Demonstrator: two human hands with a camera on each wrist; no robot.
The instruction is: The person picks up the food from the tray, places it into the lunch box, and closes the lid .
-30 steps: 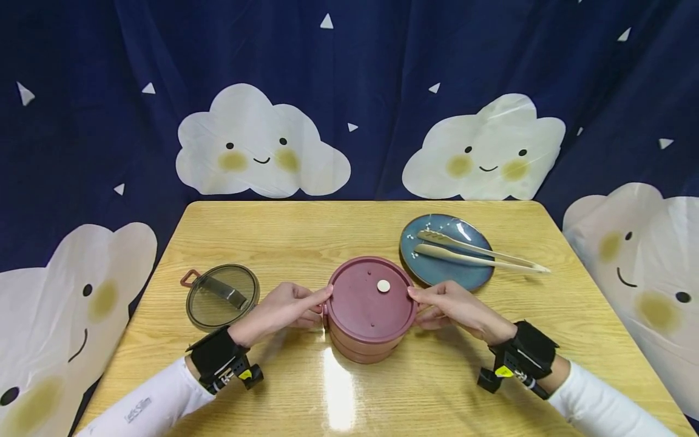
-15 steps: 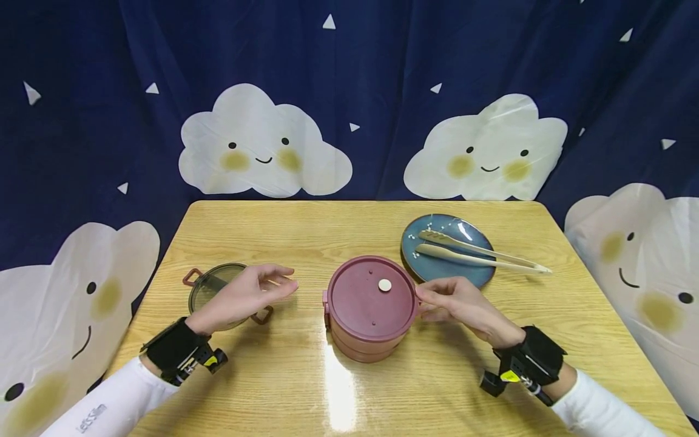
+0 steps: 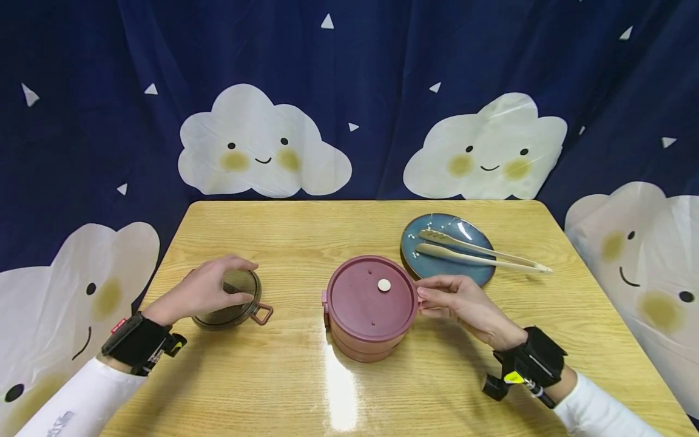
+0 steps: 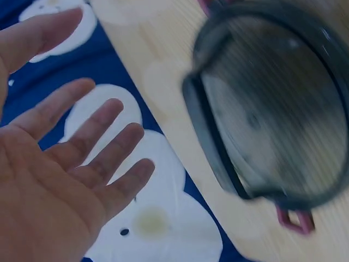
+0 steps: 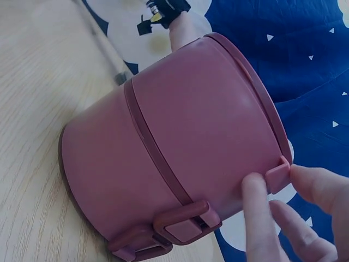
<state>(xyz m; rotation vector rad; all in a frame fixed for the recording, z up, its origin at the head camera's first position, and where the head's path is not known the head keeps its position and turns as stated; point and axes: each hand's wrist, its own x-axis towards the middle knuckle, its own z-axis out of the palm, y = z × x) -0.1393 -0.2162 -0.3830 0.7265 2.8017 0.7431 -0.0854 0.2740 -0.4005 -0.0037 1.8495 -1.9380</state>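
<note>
A round mauve lunch box point(image 3: 371, 309) with a lid and a white button stands mid-table. At its right side my right hand point(image 3: 461, 306) pinches the small lid clip point(image 5: 278, 177) between thumb and finger; two lower latches point(image 5: 185, 224) show in the right wrist view. At the left lies a round, dark see-through lid point(image 3: 218, 318) with a bar-like handle and red loop clips point(image 3: 262, 314). Over that lid, my left hand point(image 3: 202, 291) hovers with fingers extended and thumb apart. In the left wrist view, a gap shows between that hand and the blurred lid point(image 4: 272, 109).
A blue oval plate point(image 3: 469, 277) sits at the back right, partly behind the lunch box. Pale tongs point(image 3: 459, 256) lie across it, their end reaching past the rim. A dark curtain point(image 3: 377, 91) with clouds hangs behind the wooden table point(image 3: 295, 376).
My left hand has let go of the lunch box's left side and moved left over the see-through lid. My right hand has stayed at the right clip.
</note>
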